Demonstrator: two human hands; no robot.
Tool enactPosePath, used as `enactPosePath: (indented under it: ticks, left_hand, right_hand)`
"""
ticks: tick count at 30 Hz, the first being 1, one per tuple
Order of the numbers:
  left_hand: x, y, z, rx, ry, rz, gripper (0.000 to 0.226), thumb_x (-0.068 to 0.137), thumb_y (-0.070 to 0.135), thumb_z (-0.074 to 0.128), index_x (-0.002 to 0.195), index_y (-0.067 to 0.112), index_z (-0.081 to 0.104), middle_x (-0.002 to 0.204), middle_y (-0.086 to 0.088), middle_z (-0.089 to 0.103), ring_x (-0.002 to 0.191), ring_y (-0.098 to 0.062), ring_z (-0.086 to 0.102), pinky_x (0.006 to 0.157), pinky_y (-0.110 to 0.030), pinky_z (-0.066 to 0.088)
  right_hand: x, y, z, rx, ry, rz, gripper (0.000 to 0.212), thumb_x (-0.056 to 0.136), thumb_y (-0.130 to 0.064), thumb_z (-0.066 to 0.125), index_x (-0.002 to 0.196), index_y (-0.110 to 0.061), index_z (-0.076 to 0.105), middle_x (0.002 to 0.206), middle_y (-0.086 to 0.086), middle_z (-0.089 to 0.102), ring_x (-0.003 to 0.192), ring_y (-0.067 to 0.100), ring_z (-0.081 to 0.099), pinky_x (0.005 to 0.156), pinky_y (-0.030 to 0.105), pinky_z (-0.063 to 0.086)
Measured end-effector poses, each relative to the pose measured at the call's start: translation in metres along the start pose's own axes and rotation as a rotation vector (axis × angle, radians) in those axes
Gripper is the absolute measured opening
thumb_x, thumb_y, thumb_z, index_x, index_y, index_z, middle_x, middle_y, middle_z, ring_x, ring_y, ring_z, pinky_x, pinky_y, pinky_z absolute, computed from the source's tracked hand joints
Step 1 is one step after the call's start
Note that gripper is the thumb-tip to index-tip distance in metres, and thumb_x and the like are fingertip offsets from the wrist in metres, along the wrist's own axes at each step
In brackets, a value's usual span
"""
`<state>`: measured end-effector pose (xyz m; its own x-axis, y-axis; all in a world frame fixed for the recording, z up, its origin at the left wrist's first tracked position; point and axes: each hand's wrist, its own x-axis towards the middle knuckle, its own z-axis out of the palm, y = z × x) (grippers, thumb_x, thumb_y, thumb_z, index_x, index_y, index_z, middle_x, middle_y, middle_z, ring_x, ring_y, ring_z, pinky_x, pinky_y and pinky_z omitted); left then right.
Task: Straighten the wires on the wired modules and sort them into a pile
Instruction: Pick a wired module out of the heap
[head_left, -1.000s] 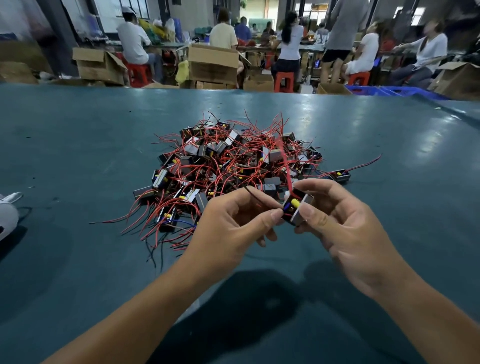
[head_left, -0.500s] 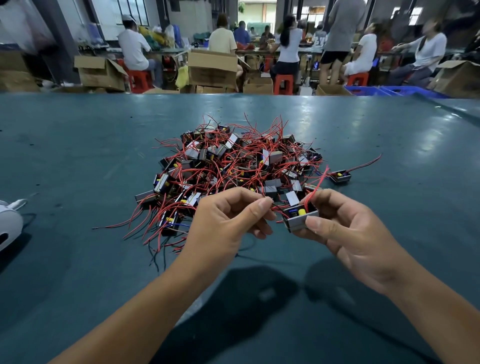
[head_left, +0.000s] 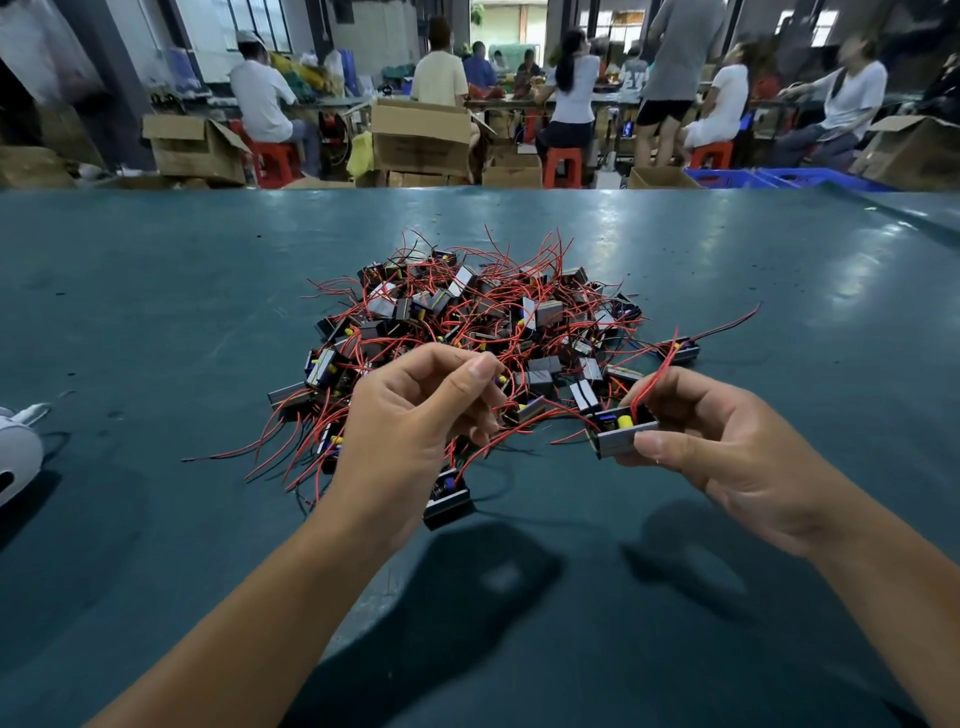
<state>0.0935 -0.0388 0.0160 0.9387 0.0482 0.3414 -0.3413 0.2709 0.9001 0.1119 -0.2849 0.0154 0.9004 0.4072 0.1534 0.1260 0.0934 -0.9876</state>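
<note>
The hands have drawn apart. The right hand (head_left: 727, 441) grips a module (head_left: 621, 434) near-right of the pile (head_left: 467, 332), its red wire (head_left: 657, 374) now upright. The left hand (head_left: 415, 421) pinches something unclear, perhaps a wire. Straightening looks nearly done; piling follows.

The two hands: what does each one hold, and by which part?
The right hand grips a module by its casing. The left hand seems to pinch a wire; unclear.
</note>
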Motion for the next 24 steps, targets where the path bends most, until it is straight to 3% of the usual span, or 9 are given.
enactPosePath:
  ticks: [5,8,13,16,20,24]
  left_hand:
    - [0.000,0.003,-0.003,-0.043,-0.067,0.023,0.016,0.082,0.024,0.073,0.082,0.008,0.072,0.071,-0.008,0.066,0.056,-0.017,0.058,0.052,-0.023,0.048]
    - [-0.002,0.002,-0.003,-0.023,-0.169,0.043,0.010,0.088,0.020,0.074,0.083,0.012,0.073,0.073,-0.007,0.067,0.060,-0.017,0.060,0.055,-0.024,0.049]
    - [-0.007,0.004,-0.006,0.006,-0.414,0.071,0.020,0.083,0.037,0.079,0.085,0.017,0.075,0.074,-0.005,0.069,0.064,-0.020,0.060,0.062,-0.028,0.049]
    - [-0.011,0.003,-0.003,0.073,-0.527,0.045,0.025,0.081,0.032,0.082,0.100,0.017,0.073,0.084,-0.001,0.069,0.075,-0.016,0.061,0.069,-0.025,0.048]
    - [-0.014,-0.004,0.000,0.093,-0.516,-0.032,0.047,0.075,0.029,0.086,0.116,0.018,0.067,0.092,0.000,0.063,0.080,-0.015,0.057,0.072,-0.023,0.049]
    - [-0.015,-0.009,0.005,0.219,-0.510,0.002,0.022,0.083,0.015,0.078,0.104,0.016,0.072,0.088,0.006,0.064,0.080,-0.009,0.058,0.072,-0.019,0.048]
  right_hand:
    - [-0.001,-0.002,-0.005,-0.149,0.027,-0.120,0.037,0.069,-0.016,0.084,0.101,-0.021,0.068,0.102,0.004,0.071,0.096,0.016,0.067,0.081,0.022,0.054]
    - [-0.001,-0.001,-0.007,-0.150,0.035,-0.168,0.035,0.072,-0.004,0.077,0.103,-0.015,0.066,0.101,0.003,0.069,0.099,0.015,0.066,0.083,0.022,0.054]
    - [-0.001,-0.001,-0.007,-0.147,0.017,-0.185,0.034,0.072,-0.008,0.080,0.102,-0.019,0.067,0.104,0.006,0.069,0.103,0.019,0.066,0.087,0.025,0.054]
    - [-0.002,0.000,-0.006,-0.153,0.019,-0.171,0.038,0.070,-0.020,0.082,0.104,-0.016,0.067,0.103,0.008,0.069,0.102,0.019,0.067,0.086,0.024,0.053]
    - [-0.002,0.001,-0.006,-0.145,-0.008,-0.165,0.042,0.070,-0.020,0.081,0.107,-0.011,0.065,0.106,0.017,0.069,0.101,0.021,0.067,0.085,0.025,0.053]
    - [-0.004,0.001,-0.006,-0.127,-0.042,-0.152,0.041,0.073,-0.012,0.080,0.110,-0.007,0.063,0.108,0.017,0.070,0.102,0.022,0.068,0.086,0.024,0.053]
